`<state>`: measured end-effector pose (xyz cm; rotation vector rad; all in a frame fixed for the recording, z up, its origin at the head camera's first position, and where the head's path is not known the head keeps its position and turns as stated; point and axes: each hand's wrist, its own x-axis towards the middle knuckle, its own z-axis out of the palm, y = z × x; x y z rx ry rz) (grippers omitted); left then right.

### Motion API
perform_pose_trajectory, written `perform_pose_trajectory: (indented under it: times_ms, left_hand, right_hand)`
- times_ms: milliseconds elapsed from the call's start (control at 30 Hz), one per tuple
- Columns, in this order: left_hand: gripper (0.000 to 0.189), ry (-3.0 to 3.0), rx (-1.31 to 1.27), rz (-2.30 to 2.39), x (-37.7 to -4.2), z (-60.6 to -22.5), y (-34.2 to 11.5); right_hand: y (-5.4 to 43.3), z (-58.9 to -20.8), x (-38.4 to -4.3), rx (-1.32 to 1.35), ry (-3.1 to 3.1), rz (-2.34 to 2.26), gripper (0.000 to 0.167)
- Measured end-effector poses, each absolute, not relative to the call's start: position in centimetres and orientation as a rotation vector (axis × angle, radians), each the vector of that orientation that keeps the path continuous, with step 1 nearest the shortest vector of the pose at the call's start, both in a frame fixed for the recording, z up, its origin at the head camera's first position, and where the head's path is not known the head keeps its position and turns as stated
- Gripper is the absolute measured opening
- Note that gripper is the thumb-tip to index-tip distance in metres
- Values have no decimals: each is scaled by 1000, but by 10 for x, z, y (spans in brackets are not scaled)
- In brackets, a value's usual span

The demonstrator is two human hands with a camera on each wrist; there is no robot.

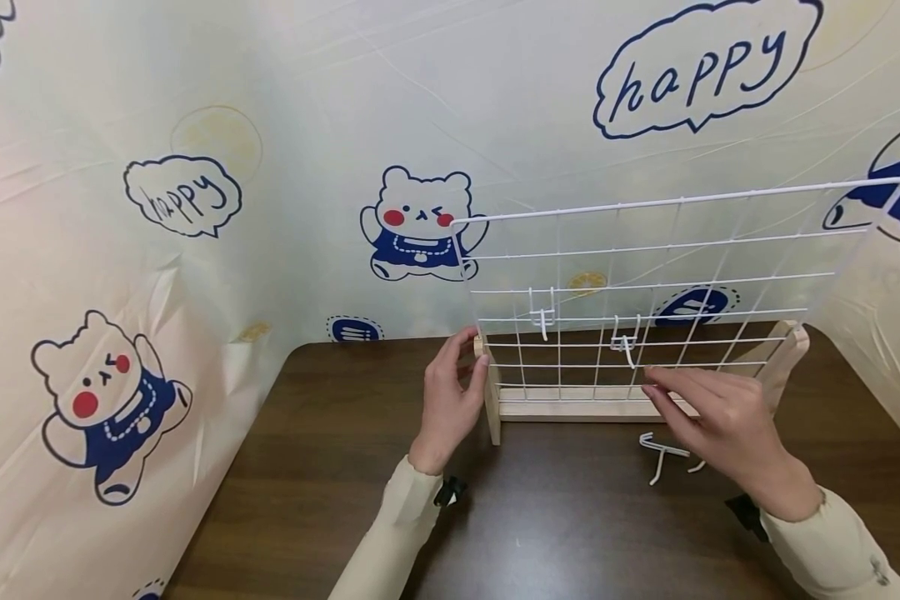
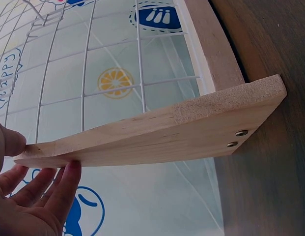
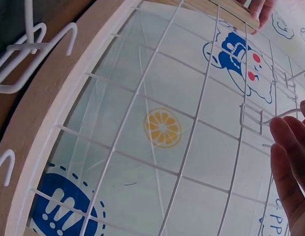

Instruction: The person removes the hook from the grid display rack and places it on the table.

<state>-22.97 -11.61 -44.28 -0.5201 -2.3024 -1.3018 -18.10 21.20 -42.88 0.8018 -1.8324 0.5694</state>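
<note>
A white wire grid rack [image 1: 682, 202] stands in a wooden base. My left hand [image 1: 450, 396] holds the upper end of its left wooden side piece [image 2: 157, 132], thumb on one face and fingers on the other. Two white wire hooks hang on the grid: a left hook [image 1: 543, 318] and a lower right hook [image 1: 625, 343]. My right hand [image 1: 727, 417] is at the lower right hook's prong, thumb and fingers a little apart. In the right wrist view its fingers [image 3: 285, 142] partly cover the prong's end; no firm hold shows.
A loose white hook [image 1: 663, 450] lies on the dark wooden table [image 1: 555, 517] in front of the rack. Part of another hook [image 1: 696, 467] shows beside my right hand. A printed cloth [image 1: 307, 167] hangs behind and to the left.
</note>
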Motion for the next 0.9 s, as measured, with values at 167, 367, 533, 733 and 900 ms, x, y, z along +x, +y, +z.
perform_pose_trajectory:
  times_ms: [167, 367, 533, 733, 900]
  left_hand:
    - [38, -2298, -530, -1293, -229, -443, -116]
    - [39, -2296, -539, -1290, -229, -442, -116]
    - [39, -2295, -536, -1289, -229, -442, -116]
    - [38, -2302, -530, -1285, -230, -443, -117]
    - [38, -2314, -524, -1288, -230, -442, -117]
  right_hand:
    - [209, -425, -183, 794, -1815, 589, 47]
    - [208, -422, -184, 791, -1823, 581, 48]
    - [208, -421, -185, 795, -1840, 578, 48]
    - [207, -419, -187, 802, -1845, 592, 48]
    - [207, -418, -189, 796, -1850, 586, 48]
